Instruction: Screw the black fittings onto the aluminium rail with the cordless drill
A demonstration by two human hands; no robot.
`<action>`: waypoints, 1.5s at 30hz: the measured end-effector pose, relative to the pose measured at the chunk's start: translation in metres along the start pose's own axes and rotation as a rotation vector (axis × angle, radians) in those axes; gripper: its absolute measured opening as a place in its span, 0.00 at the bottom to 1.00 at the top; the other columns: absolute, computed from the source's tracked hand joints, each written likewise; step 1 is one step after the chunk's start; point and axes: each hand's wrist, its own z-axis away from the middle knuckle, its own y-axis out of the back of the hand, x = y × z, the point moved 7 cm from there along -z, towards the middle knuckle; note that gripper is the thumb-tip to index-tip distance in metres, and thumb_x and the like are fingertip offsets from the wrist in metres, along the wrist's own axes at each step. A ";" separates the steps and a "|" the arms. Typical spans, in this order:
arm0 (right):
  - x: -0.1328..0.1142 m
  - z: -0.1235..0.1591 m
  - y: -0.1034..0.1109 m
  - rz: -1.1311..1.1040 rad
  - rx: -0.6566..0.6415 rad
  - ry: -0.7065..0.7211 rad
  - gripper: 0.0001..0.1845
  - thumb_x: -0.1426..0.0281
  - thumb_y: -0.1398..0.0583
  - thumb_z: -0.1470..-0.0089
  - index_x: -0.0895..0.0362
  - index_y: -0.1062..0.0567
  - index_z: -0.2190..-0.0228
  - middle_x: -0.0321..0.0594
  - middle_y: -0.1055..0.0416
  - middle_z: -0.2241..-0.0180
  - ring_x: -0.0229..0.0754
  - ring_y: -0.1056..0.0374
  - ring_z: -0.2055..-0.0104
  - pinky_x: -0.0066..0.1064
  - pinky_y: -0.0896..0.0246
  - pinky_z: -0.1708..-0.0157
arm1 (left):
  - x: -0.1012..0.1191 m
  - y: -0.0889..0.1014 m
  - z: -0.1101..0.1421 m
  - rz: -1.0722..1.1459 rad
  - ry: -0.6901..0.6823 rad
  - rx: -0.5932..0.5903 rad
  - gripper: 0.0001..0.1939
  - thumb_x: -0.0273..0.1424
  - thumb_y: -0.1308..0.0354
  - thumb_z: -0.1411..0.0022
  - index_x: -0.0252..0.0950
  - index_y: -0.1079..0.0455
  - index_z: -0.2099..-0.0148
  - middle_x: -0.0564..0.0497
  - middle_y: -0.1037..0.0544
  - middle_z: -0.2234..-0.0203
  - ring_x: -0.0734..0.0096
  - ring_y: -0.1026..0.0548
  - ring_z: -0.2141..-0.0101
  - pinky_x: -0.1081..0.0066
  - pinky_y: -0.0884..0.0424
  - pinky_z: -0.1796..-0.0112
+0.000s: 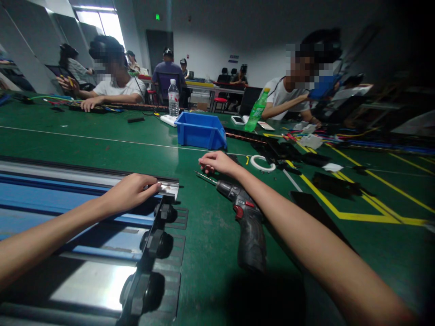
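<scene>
My left hand (134, 190) lies at the right end of a blue and silver metal frame (84, 192), thumb and forefinger bent close together at its corner. What those fingers hold, if anything, is hidden. Along the frame's end runs a black plate with several black round fittings (158, 244). My right hand (215, 162) is just beyond the bit of a black and red cordless drill (246, 217), its fingers curled in; anything in them is too small to make out. The drill lies on its side on the green table (204, 280), partly under my right forearm.
A blue bin (200, 131) stands ahead of my right hand. Behind it are a water bottle (173, 98) and a green bottle (257, 111). A white ring-shaped coil (263, 164), dark pieces and cables lie to the right. Two people sit across the table.
</scene>
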 end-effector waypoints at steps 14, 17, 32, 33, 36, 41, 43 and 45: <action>-0.007 0.010 -0.020 -0.222 -0.207 -0.114 0.14 0.60 0.32 0.44 0.60 0.15 0.65 0.46 0.20 0.60 0.33 0.35 0.74 0.25 0.37 0.75 | -0.001 0.000 0.001 -0.009 -0.001 0.004 0.24 0.46 0.55 0.25 0.37 0.29 0.67 0.51 0.26 0.74 0.68 0.31 0.73 0.68 0.45 0.69; -0.005 0.010 -0.021 -0.226 -0.225 -0.114 0.14 0.60 0.32 0.43 0.59 0.15 0.66 0.46 0.19 0.61 0.33 0.35 0.74 0.25 0.37 0.74 | -0.001 0.000 0.001 -0.015 -0.004 0.004 0.24 0.45 0.55 0.25 0.37 0.29 0.66 0.51 0.25 0.74 0.68 0.31 0.72 0.68 0.44 0.69; -0.002 0.010 -0.023 -0.233 -0.258 -0.132 0.15 0.59 0.32 0.44 0.59 0.15 0.66 0.45 0.19 0.63 0.33 0.36 0.74 0.24 0.39 0.74 | 0.002 0.001 0.001 -0.011 -0.010 0.011 0.23 0.44 0.54 0.26 0.37 0.30 0.69 0.52 0.27 0.76 0.69 0.32 0.73 0.68 0.46 0.70; -0.002 0.011 -0.023 -0.234 -0.257 -0.131 0.15 0.59 0.32 0.44 0.59 0.15 0.65 0.45 0.19 0.63 0.33 0.36 0.74 0.24 0.39 0.74 | 0.002 0.001 0.001 -0.011 -0.008 0.011 0.23 0.44 0.54 0.26 0.37 0.31 0.69 0.52 0.27 0.76 0.69 0.32 0.73 0.68 0.46 0.70; -0.003 0.011 -0.023 -0.238 -0.254 -0.131 0.14 0.60 0.32 0.44 0.59 0.15 0.64 0.45 0.19 0.63 0.33 0.36 0.74 0.24 0.39 0.75 | 0.003 0.001 0.001 -0.013 -0.005 0.011 0.23 0.44 0.55 0.25 0.37 0.31 0.69 0.52 0.27 0.76 0.69 0.32 0.73 0.68 0.46 0.70; -0.002 0.011 -0.022 -0.234 -0.254 -0.137 0.15 0.59 0.32 0.44 0.58 0.15 0.64 0.46 0.18 0.62 0.33 0.36 0.74 0.24 0.39 0.75 | 0.003 0.002 0.001 -0.011 -0.007 0.009 0.23 0.44 0.54 0.25 0.37 0.30 0.68 0.52 0.27 0.75 0.69 0.31 0.73 0.69 0.45 0.70; -0.002 0.011 -0.022 -0.231 -0.255 -0.139 0.15 0.59 0.32 0.43 0.59 0.15 0.64 0.46 0.18 0.62 0.33 0.36 0.74 0.24 0.39 0.75 | 0.003 0.002 0.001 -0.013 -0.011 0.010 0.23 0.44 0.54 0.25 0.37 0.30 0.68 0.52 0.26 0.75 0.69 0.31 0.73 0.69 0.45 0.70; -0.001 0.010 -0.023 -0.227 -0.254 -0.141 0.15 0.59 0.32 0.43 0.58 0.15 0.65 0.45 0.18 0.62 0.33 0.37 0.74 0.24 0.38 0.75 | 0.002 0.001 0.001 -0.017 -0.016 0.011 0.23 0.44 0.54 0.25 0.37 0.30 0.68 0.52 0.26 0.75 0.68 0.31 0.73 0.69 0.45 0.70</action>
